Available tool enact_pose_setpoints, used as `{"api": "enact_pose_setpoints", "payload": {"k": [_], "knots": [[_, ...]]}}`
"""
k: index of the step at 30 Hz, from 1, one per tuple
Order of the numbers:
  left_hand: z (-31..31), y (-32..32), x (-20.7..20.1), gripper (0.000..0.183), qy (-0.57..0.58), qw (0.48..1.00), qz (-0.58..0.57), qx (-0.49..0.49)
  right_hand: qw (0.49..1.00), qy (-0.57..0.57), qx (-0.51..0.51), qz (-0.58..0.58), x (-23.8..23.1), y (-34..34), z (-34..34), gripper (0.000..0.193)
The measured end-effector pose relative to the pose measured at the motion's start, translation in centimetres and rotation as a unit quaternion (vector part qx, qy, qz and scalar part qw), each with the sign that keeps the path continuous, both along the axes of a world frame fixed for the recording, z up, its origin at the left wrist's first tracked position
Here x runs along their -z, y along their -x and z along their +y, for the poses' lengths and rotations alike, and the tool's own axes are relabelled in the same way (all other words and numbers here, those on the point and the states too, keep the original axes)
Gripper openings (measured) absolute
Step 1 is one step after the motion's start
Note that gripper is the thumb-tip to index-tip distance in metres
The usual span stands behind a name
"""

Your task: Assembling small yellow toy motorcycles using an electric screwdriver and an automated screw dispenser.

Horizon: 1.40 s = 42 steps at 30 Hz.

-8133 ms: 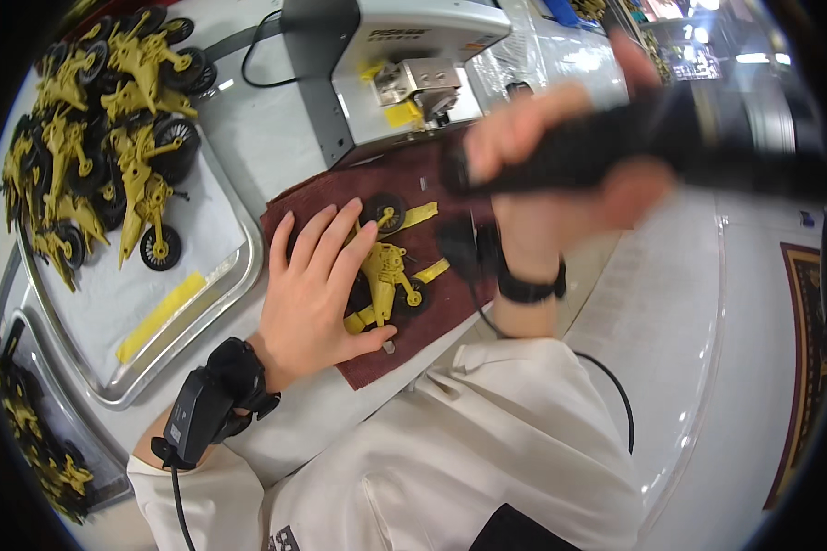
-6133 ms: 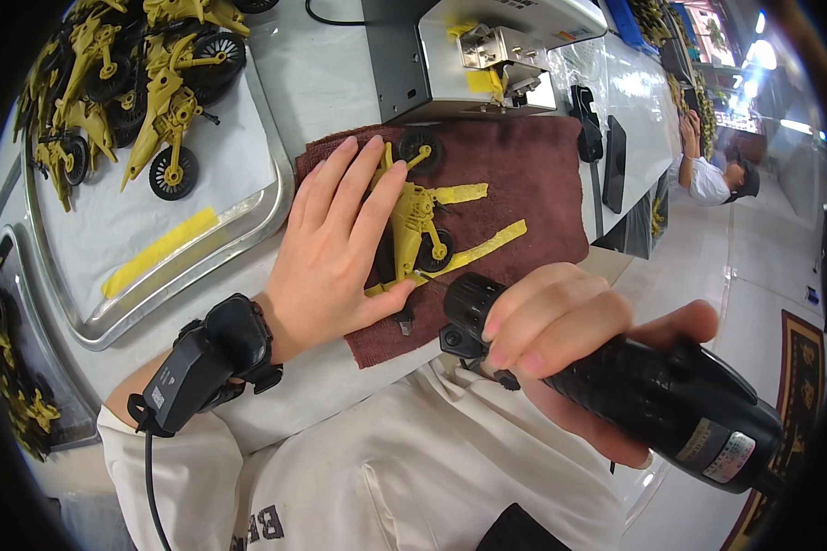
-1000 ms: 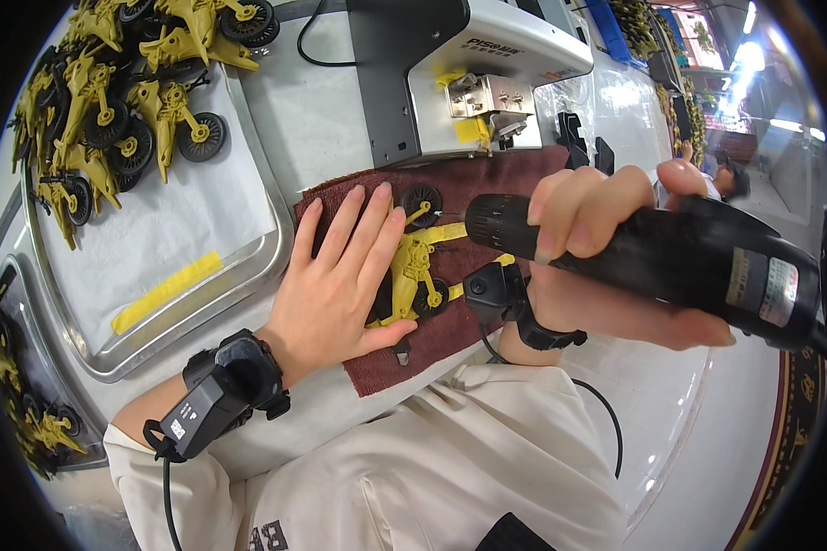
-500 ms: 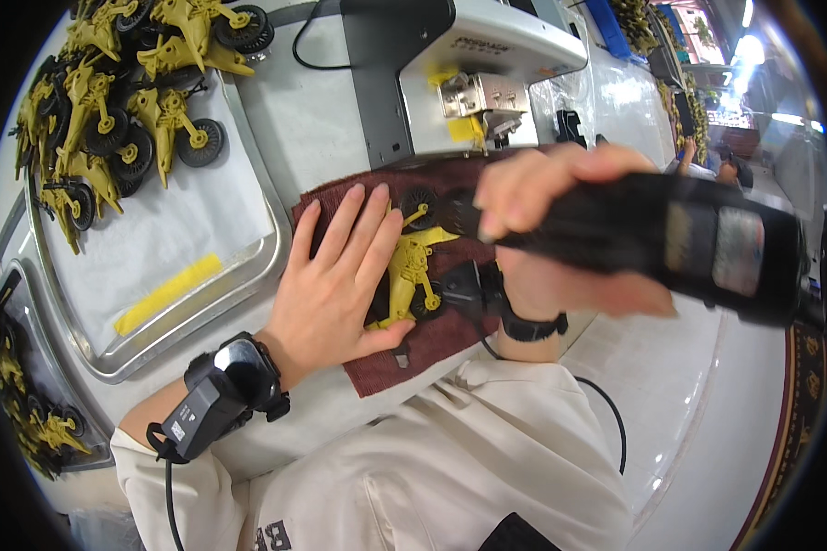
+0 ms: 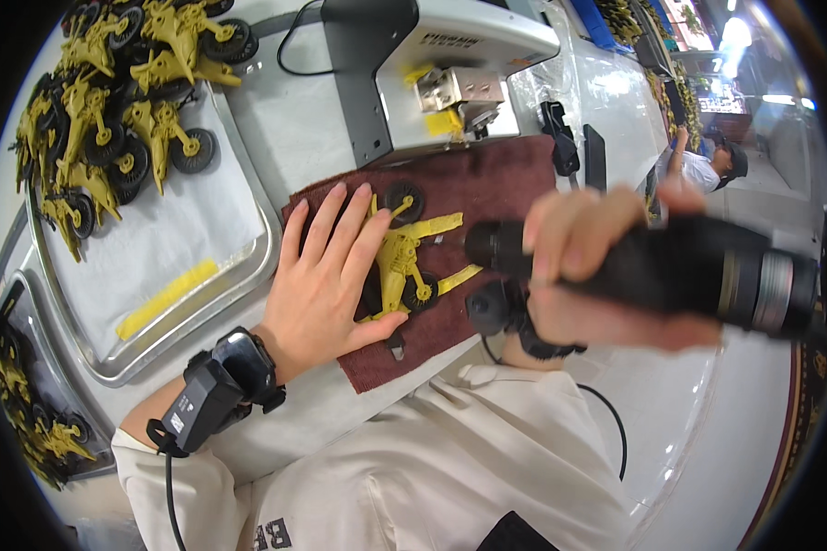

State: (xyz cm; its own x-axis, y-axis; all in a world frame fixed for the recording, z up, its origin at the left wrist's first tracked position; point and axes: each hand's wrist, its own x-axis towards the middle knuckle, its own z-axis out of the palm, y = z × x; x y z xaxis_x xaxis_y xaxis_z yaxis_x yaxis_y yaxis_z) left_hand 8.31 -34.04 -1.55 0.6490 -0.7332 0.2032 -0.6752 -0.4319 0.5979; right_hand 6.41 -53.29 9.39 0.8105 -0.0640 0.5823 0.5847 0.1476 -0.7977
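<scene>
On a dark red cloth (image 5: 487, 179) lies a yellow toy motorcycle (image 5: 397, 266) with black wheels, partly covered by my left hand (image 5: 326, 275). That hand rests flat on it with the fingers spread, the thumb at its near edge. My right hand (image 5: 579, 248) is closed around a black electric screwdriver (image 5: 680, 275), held roughly level and blurred by motion. The tool's front end points at the toy from the right, a little apart from it. Two yellow prongs of the toy stick out toward the tool.
A metal tray (image 5: 271, 243) at the left holds a heap of yellow toy motorcycles (image 5: 87, 119); another tray (image 5: 55, 354) with more stands nearer. Behind the cloth is a grey and white machine (image 5: 368, 92). A black stand (image 5: 558, 138) is beside it. Another person (image 5: 698, 165) sits far right.
My right hand has drawn the electric screwdriver back to the right, away from the toy motorcycle, uncovering its prongs. My left hand keeps its place on the toy. The view has shifted slightly.
</scene>
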Motion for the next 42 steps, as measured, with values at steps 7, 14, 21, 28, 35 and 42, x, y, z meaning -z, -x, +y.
{"api": "enact_pose_setpoints", "payload": {"k": [7,14,21,28,35,42], "knots": [[0.4,0.1,0.0,0.089,0.002,1.000,0.005,0.003,0.997,0.062,-0.015,-0.039,1.6,5.0,1.2,0.095],[0.2,0.2,0.0,0.092,-0.004,1.000,-0.001,0.000,0.999,0.028,0.017,-0.037,3.5,5.2,1.4,0.095],[0.3,0.1,0.0,0.096,-0.017,1.000,-0.003,0.004,0.998,0.057,-0.013,-0.032,4.2,4.3,1.1,0.093],[0.2,0.3,0.2,0.096,-0.027,1.000,-0.007,0.009,0.999,-0.008,0.024,-0.025,2.8,2.2,1.2,0.087],[0.1,0.3,0.1,0.094,-0.026,1.000,-0.002,0.007,0.947,0.088,0.302,-0.062,-2.3,-6.2,-0.3,0.095],[0.4,0.2,0.2,0.095,-0.015,1.000,0.004,0.005,0.998,-0.045,0.031,0.007,-0.6,-2.9,0.6,0.092]]}}
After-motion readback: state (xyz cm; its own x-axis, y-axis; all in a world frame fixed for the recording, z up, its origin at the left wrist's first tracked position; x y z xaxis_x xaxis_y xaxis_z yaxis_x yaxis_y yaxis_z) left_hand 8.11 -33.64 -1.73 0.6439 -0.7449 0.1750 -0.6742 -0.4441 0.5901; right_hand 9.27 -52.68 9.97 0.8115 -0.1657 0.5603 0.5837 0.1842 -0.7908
